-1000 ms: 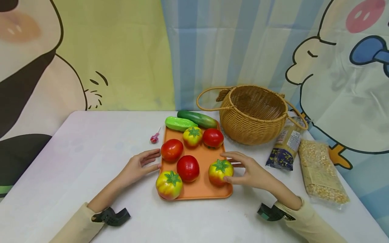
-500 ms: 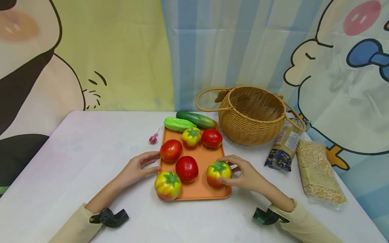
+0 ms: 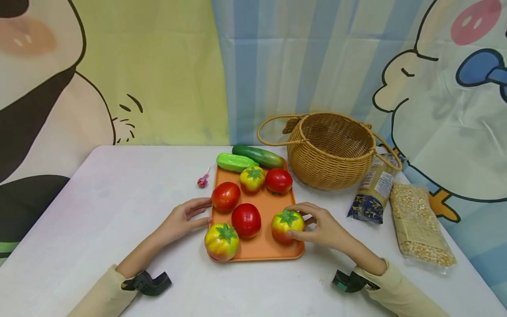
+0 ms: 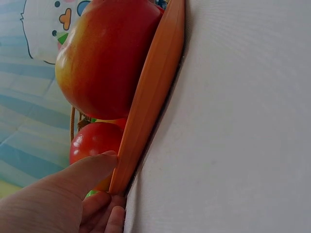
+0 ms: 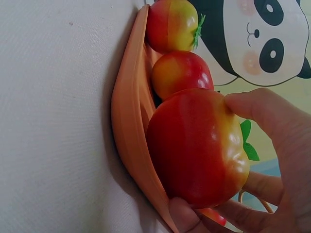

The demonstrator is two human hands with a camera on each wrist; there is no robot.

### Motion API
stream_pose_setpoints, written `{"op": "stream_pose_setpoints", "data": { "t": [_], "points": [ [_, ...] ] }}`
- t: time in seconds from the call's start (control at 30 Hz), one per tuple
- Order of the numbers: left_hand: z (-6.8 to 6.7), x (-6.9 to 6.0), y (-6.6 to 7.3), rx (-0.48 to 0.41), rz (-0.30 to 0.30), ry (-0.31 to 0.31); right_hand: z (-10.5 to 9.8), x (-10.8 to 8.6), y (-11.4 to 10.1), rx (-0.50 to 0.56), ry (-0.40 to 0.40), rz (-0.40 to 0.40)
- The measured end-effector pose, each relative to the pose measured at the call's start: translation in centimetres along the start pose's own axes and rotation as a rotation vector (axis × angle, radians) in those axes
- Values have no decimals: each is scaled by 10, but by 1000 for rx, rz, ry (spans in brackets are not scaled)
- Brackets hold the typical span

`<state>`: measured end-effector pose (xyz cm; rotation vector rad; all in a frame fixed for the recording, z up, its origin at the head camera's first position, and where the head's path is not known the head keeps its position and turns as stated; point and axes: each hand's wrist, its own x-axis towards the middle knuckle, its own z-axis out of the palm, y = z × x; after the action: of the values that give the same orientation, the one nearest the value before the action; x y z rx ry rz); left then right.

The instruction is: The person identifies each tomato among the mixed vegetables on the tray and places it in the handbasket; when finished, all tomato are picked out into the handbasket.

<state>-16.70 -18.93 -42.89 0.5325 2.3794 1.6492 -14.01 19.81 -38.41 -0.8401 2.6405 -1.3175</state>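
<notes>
An orange tray [image 3: 273,207] holds several red and yellow-green toy tomatoes, with two green cucumber-like pieces at its far end. My right hand [image 3: 322,229] grips the yellow-red tomato [image 3: 282,233] at the tray's right side; the right wrist view shows thumb and fingers around this tomato [image 5: 194,150]. My left hand [image 3: 180,222] is at the tray's left edge beside a red tomato [image 3: 225,197]. In the left wrist view its thumb touches the tray wall [image 4: 146,107], the other fingers loosely bent below, holding no tomato.
Behind the tray's right corner stands a wicker basket [image 3: 330,165] with two handles. Right of it lie a blue-and-gold packet [image 3: 370,193] and a bag of grains [image 3: 421,224]. A small wrapped lollipop [image 3: 203,180] lies left of the tray. Cartoon curtains hang behind the table.
My right hand has closed in around the yellow-red tomato, its fingers moving onto the far side. The left hand stays at the tray's edge. The camera view has shifted slightly.
</notes>
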Motion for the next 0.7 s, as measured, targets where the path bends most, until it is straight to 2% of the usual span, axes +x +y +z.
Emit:
{"op": "stream_pose_setpoints", "data": {
  "t": [0.37,0.7],
  "points": [
    [1,0,-1,-2,5,4,-1,0,3,48,17,-4],
    [0,0,0,3,-1,5,-3,2,-1,39,87,-38]
  ]
}}
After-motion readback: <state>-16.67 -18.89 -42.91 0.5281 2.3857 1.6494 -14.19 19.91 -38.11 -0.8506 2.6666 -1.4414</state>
